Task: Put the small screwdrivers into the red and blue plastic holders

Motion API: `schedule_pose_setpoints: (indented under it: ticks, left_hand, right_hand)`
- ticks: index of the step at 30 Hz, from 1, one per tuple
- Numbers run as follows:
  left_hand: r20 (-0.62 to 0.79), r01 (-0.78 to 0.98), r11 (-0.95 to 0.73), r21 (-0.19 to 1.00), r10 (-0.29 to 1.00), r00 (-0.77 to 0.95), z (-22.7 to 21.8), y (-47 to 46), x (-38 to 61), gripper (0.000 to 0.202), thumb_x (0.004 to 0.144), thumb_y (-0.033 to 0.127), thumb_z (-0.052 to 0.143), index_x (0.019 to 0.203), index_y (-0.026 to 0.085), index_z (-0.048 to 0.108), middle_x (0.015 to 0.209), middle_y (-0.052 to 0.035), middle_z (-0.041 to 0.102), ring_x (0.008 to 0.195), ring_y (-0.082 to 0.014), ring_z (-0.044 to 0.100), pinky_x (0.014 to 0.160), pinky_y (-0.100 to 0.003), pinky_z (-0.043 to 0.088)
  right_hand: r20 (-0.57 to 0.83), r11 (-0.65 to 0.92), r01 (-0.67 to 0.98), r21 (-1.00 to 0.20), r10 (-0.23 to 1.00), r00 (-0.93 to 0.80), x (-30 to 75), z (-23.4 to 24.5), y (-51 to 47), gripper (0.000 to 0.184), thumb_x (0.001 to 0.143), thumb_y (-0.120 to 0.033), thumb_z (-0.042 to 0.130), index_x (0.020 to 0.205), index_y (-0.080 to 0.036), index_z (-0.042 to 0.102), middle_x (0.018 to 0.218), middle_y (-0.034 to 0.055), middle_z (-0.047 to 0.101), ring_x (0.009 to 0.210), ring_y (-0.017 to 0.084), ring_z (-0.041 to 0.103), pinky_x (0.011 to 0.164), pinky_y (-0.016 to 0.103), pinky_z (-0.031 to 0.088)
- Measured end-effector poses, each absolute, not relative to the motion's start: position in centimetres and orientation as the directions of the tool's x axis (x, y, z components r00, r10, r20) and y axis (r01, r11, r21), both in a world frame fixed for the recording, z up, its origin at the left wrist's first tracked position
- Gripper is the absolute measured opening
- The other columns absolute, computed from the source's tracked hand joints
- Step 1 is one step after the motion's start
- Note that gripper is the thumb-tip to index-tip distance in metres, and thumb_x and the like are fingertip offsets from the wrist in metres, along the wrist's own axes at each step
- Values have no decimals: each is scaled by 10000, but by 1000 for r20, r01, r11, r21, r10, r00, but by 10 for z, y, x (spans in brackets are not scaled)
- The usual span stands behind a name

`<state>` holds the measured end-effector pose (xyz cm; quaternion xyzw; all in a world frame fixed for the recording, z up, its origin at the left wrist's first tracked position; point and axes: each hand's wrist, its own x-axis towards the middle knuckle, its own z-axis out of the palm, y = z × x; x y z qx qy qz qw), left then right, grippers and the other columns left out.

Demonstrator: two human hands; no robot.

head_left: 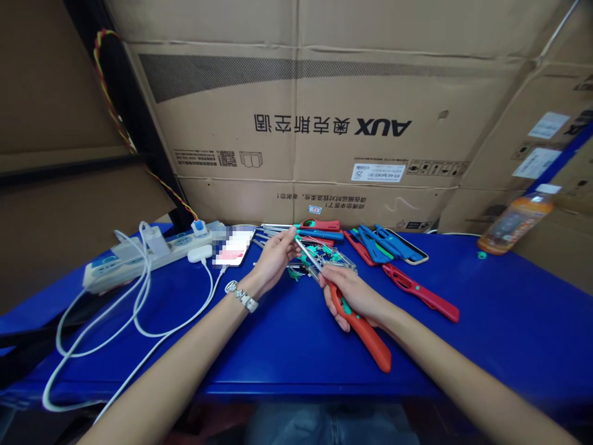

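My right hand (345,293) is wrapped round the handle of an orange-red long-nosed lighter (370,340) with a green trigger. Its metal tube slants up and left to my left hand (277,256), whose thumb and fingers are pinched at the tube's tip. A bit of green shows at those fingertips; whether it is a separate piece I cannot tell. Just behind lies a pile of green plastic parts and metal pieces (324,254). Beyond it lie a red lighter (319,225) and a blue lighter (324,235) with metal tubes pointing left.
To the right lie a dark red handle (421,292), several blue handles (377,244) and a phone (419,254). An orange drink bottle (516,219) leans by the cardboard wall (208,123). A power strip (152,250), white cables (146,290) and a lit phone (238,247) are left.
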<state>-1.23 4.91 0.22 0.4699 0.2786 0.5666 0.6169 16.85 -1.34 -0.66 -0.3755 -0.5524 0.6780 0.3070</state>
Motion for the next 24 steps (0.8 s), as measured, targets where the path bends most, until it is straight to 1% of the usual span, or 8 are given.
schedule_pose_setpoints:
  ticks: [5,9,11,13,16,18,21,24]
  left_hand:
    - [154,-481,-43,876,969,195,7,44,-8,350,754,466,782,831,141,678,814,-37,682,760,-137,613,740,-247,468]
    - [153,-511,-45,858,973,171,9,42,-7,301,773,425,773,837,144,686,862,-43,698,785,-139,611,769,-252,471]
    - [151,-511,-47,858,975,164,9,42,-6,286,782,411,768,829,144,676,842,-37,688,772,-133,603,761,-244,472]
    - [139,-524,-46,851,981,138,7,41,-3,250,808,379,749,812,149,651,791,-15,664,731,-118,589,729,-226,472]
    - [101,-566,-39,823,992,79,7,40,3,193,899,299,651,778,163,586,695,21,607,651,-102,565,671,-209,466]
    - [72,-598,-17,801,995,68,10,40,6,231,975,260,524,765,165,552,677,14,596,631,-108,568,665,-221,473]
    - [13,-680,93,727,989,148,18,39,9,324,1024,249,381,742,165,518,690,-17,600,608,-123,573,667,-258,491]
    - [17,-755,156,637,976,217,25,37,12,332,1024,272,382,725,171,485,629,5,534,535,-115,526,608,-255,483]
  right_hand:
    - [-156,-185,-9,-983,854,-496,164,-6,-16,283,921,-496,445,868,-219,435,454,-49,581,270,134,513,288,159,364]
    - [-158,-242,-98,-965,840,-519,160,-3,-17,294,915,-501,461,848,-216,432,436,-66,548,253,114,479,276,143,333]
    - [-174,-298,-146,-943,818,-549,159,-3,-17,294,910,-498,474,842,-215,432,433,-82,520,242,93,442,277,142,332]
    - [-179,-316,-159,-935,810,-558,157,-3,-17,308,902,-512,489,841,-216,432,440,-90,508,241,83,426,281,147,343]
    - [-167,-261,-115,-958,839,-519,153,-6,-17,364,878,-572,507,845,-216,436,446,-83,523,251,98,454,277,159,358]
    - [-158,-219,-72,-973,861,-484,150,-7,-17,389,862,-598,515,845,-217,440,445,-76,535,262,115,483,272,167,369]
    - [-146,-193,-54,-980,873,-464,147,-9,-17,380,863,-592,509,838,-219,440,442,-74,540,264,126,492,256,181,377]
    - [-125,-192,-98,-976,874,-470,144,-11,-17,354,872,-570,499,842,-223,438,443,-81,537,254,122,475,243,185,371]
